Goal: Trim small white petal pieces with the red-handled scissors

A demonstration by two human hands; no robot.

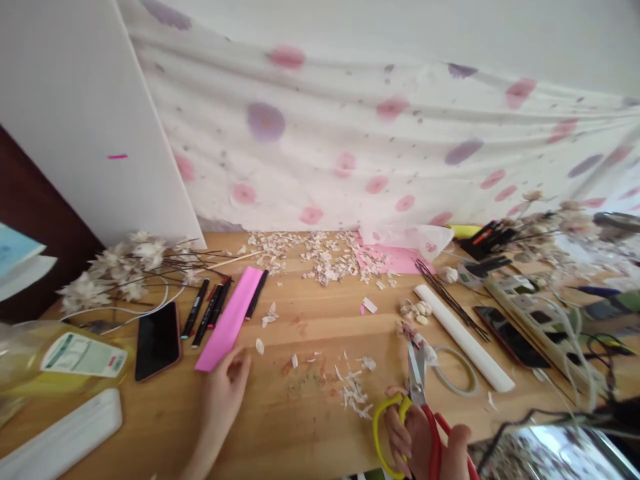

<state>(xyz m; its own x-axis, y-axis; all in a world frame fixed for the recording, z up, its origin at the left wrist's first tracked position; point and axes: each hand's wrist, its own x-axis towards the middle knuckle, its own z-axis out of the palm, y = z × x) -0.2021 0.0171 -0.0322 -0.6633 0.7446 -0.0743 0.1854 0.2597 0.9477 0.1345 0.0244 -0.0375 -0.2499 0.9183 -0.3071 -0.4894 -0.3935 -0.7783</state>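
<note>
- Far left, a bunch of dried flowers point(125, 267) lies on the table point(300, 427), stems pointing right.
- One phone point(157, 340) lies face up to the left of my left hand. A second phone point(505, 333) lies well to the right, so there are two in all.
- Three black pens point(207, 317) lie side by side between the left phone and the pink strip. A fourth dark one lies along the strip's right edge.
- The pink strip point(231, 319) lies flat, its long axis running from near left to far right.
- My left hand point(225, 393) rests just near of the strip. The fingers are loose and unclenched with the thumb a little apart, and the tips touch its near end without gripping it.
- Paper scraps point(325, 257) are heaped at the far middle, with a smaller scatter near the scissors.
- My right hand point(425, 447) is at the near edge, fingers through the yellow and red loops and clamped on the scissors point(416, 393). The blades are together and point away from me.
- Just right of the blades are a cable loop point(455, 370) and one white bar point(465, 337), which slants from far left to near right.
</note>
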